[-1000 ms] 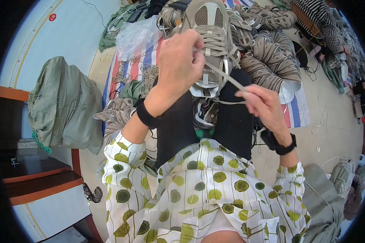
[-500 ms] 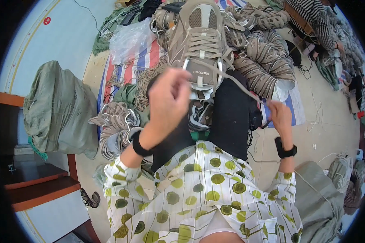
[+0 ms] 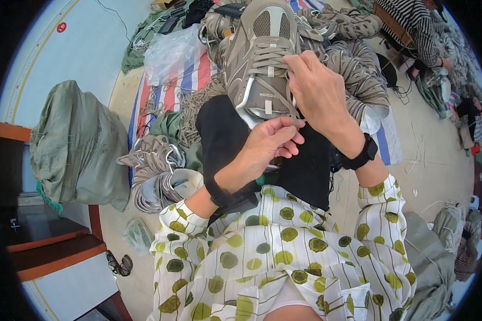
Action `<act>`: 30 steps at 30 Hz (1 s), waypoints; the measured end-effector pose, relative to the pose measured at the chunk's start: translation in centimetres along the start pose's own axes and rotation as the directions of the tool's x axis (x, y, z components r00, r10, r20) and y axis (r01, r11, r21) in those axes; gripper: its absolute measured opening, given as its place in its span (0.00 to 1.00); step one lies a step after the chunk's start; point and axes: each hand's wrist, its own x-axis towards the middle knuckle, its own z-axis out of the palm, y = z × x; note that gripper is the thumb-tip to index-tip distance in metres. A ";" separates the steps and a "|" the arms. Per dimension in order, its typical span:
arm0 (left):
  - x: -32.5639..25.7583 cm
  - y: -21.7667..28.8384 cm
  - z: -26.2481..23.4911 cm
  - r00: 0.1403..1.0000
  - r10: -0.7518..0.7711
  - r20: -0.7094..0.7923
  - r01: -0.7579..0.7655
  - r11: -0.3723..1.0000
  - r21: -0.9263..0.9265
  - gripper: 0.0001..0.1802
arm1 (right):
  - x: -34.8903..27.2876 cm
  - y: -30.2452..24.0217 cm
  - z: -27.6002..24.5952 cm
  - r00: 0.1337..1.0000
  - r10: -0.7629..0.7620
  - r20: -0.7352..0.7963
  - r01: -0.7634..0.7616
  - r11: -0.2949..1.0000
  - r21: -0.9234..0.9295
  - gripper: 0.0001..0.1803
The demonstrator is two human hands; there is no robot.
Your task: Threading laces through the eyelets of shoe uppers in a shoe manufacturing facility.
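A beige-grey sneaker [image 3: 260, 56] rests on my black-trousered lap, toe pointing away from me. Its beige lace [image 3: 284, 91] runs across the eyelets and down to my hands. My right hand [image 3: 318, 93] is over the shoe's right side, fingers pinching the lace at the eyelets. My left hand [image 3: 270, 142] sits just below the shoe's tongue, fingertips closed on the lace end. Both wrists wear black bands.
Piles of similar beige sneakers [image 3: 353, 64] lie on a striped tarp [image 3: 185, 80] ahead and to my left [image 3: 155, 171]. A clear plastic bag [image 3: 171, 51] and a green sack [image 3: 75, 144] stand left. Another person in stripes [image 3: 418, 27] sits far right. A wooden step [image 3: 48, 241] is at lower left.
My left hand dropped from high over the shoe to just below its tongue. My right hand rose from beside my lap up onto the shoe's eyelets.
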 end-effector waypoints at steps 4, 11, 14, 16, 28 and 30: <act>-0.5 0.1 -0.6 0.998 0.058 0.028 -0.061 0.988 0.145 0.09 | -0.9 1.0 -1.5 0.998 0.036 0.051 -0.032 0.997 -0.070 0.12; -2.9 0.6 -2.0 0.791 0.594 0.148 -0.393 0.307 0.867 0.04 | -2.2 3.9 -2.1 0.983 0.181 -0.021 -0.177 0.974 0.142 0.13; -2.8 0.4 -1.8 0.727 0.647 0.231 -0.437 0.176 0.882 0.05 | -1.0 1.7 -0.5 0.980 0.193 -0.056 -0.165 0.932 0.324 0.10; -3.0 0.7 -1.7 0.745 0.638 0.195 -0.449 0.263 0.854 0.05 | -0.6 1.5 0.3 0.984 0.177 -0.002 -0.169 0.944 0.282 0.11; -6.6 4.4 -3.5 0.826 0.536 0.172 -0.286 0.136 0.949 0.04 | -0.3 -0.1 0.1 1.000 0.003 0.001 -0.003 0.995 -0.098 0.18; -6.8 4.3 -3.4 0.792 0.562 0.239 -0.348 0.093 0.933 0.05 | 0.3 -0.2 0.1 1.000 -0.016 0.004 0.016 0.992 -0.124 0.18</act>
